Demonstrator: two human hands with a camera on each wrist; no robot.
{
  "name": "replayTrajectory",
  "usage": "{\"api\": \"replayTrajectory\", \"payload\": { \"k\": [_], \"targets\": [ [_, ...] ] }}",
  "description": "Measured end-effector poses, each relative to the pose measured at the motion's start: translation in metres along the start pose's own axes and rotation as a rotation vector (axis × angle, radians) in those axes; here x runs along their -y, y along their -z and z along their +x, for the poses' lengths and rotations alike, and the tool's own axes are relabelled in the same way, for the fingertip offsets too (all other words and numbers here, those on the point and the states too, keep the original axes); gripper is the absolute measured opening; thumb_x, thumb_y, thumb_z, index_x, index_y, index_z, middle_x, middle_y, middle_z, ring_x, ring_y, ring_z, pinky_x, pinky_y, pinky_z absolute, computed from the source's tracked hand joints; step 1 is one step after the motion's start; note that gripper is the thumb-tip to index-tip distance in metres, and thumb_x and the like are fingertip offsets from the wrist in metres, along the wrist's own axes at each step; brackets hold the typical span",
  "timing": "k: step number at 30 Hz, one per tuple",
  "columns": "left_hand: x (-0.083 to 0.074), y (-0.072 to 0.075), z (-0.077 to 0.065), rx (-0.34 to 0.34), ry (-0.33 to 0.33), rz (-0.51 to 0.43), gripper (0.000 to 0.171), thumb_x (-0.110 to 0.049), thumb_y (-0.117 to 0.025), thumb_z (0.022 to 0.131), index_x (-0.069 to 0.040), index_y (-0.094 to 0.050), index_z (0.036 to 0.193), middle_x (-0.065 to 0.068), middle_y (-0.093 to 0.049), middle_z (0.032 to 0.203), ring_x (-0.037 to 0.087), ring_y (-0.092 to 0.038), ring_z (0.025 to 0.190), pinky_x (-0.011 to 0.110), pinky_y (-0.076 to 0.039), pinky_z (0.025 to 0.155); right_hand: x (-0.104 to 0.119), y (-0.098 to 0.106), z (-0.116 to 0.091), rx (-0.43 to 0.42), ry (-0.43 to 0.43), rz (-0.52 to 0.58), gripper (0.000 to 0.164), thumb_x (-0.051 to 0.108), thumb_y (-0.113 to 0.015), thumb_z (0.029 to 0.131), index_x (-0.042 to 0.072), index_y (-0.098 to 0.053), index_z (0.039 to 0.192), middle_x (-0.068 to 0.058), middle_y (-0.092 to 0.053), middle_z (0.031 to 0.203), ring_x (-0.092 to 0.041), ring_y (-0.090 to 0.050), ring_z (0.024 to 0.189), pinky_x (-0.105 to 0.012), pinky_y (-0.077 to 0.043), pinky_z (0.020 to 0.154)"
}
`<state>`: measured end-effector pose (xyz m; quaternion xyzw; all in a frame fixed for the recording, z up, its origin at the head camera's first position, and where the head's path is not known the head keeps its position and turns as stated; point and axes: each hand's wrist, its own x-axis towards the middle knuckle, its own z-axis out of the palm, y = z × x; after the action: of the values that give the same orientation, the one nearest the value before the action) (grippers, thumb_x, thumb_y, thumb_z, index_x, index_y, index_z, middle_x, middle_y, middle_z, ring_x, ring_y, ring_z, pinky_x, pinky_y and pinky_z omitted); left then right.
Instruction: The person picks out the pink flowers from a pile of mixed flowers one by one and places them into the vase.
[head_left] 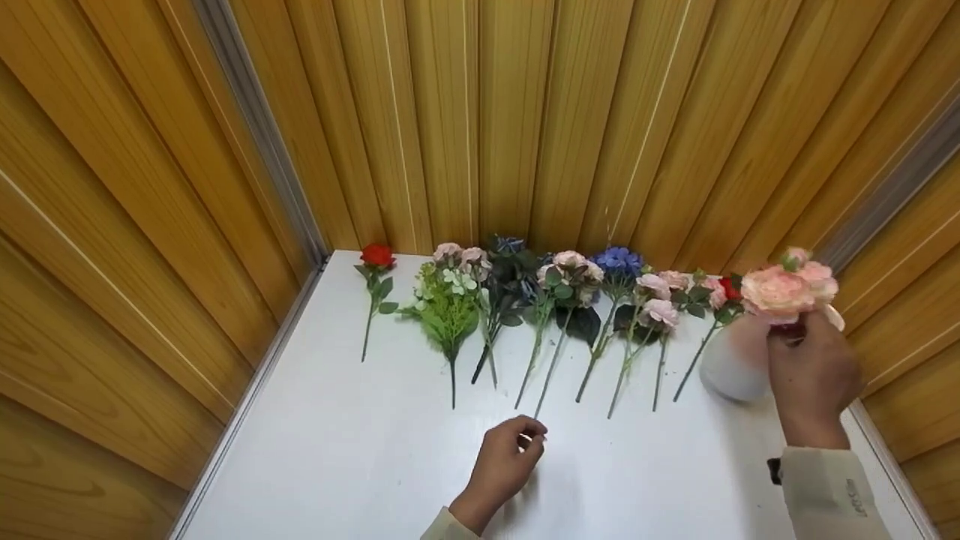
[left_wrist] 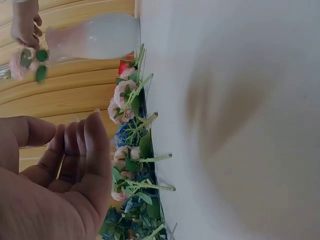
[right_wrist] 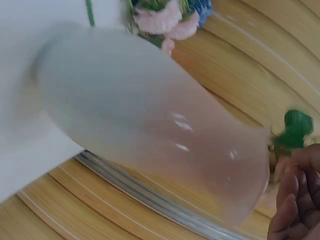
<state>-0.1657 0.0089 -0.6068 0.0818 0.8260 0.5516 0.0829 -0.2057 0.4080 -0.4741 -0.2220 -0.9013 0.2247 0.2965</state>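
Observation:
At the right of the head view, my right hand [head_left: 814, 367] grips a pink artificial flower [head_left: 780, 294] just below its blossoms. It is over the mouth of a vase [head_left: 731, 364], which fades from white to pink. The right wrist view shows the fingers [right_wrist: 290, 202] curled beside the flared vase rim, with a green leaf [right_wrist: 297, 127] of the flower above them. The lower stem is hidden. My left hand [head_left: 506, 457] hovers above the white table with loosely bent fingers. Nothing lies in its palm in the left wrist view.
A row of artificial flowers lies along the back of the table [head_left: 315, 450]: a red rose [head_left: 377, 256] at the left, white-green sprigs [head_left: 450, 307], pink roses [head_left: 570, 270] and a blue bloom [head_left: 619, 260]. Wood-patterned walls [head_left: 510, 127] enclose the back and sides.

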Motion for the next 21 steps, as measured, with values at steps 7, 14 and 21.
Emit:
{"api": "replayTrajectory", "payload": {
  "k": [7, 14, 21],
  "targets": [
    [0.004, 0.026, 0.072, -0.298, -0.04, 0.217, 0.006, -0.016, -0.078, 0.104, -0.011, -0.081, 0.106, -0.001, -0.08, 0.095, 0.009, -0.07, 0.082, 0.03, -0.059, 0.071, 0.013, -0.036, -0.052, 0.106, 0.088, 0.016, 0.017, 0.021, -0.076, 0.107, 0.004, -0.076, 0.111, -0.024, -0.082, 0.106, -0.042, -0.075, 0.087, -0.044, -0.044, 0.063],
    [0.035, 0.032, 0.137, -0.347, 0.039, 0.387, 0.05, -0.027, -0.088, 0.101, 0.009, -0.068, 0.129, 0.024, -0.078, 0.111, 0.042, -0.079, 0.1, 0.057, -0.065, 0.086, 0.031, -0.077, -0.112, 0.329, 0.174, 0.037, 0.007, 0.019, -0.078, 0.103, 0.012, -0.077, 0.101, -0.009, -0.084, 0.095, -0.023, -0.073, 0.073, -0.039, -0.046, 0.056],
    [0.104, 0.019, 0.179, -0.41, -0.026, 0.56, 0.049, -0.018, -0.089, 0.097, 0.014, -0.069, 0.128, 0.026, -0.08, 0.101, 0.043, -0.082, 0.095, 0.054, -0.069, 0.086, 0.043, -0.094, -0.146, 0.537, 0.162, 0.034, 0.005, 0.02, -0.078, 0.104, 0.017, -0.078, 0.101, 0.001, -0.084, 0.094, -0.011, -0.069, 0.071, -0.036, -0.048, 0.055]
  ]
}}
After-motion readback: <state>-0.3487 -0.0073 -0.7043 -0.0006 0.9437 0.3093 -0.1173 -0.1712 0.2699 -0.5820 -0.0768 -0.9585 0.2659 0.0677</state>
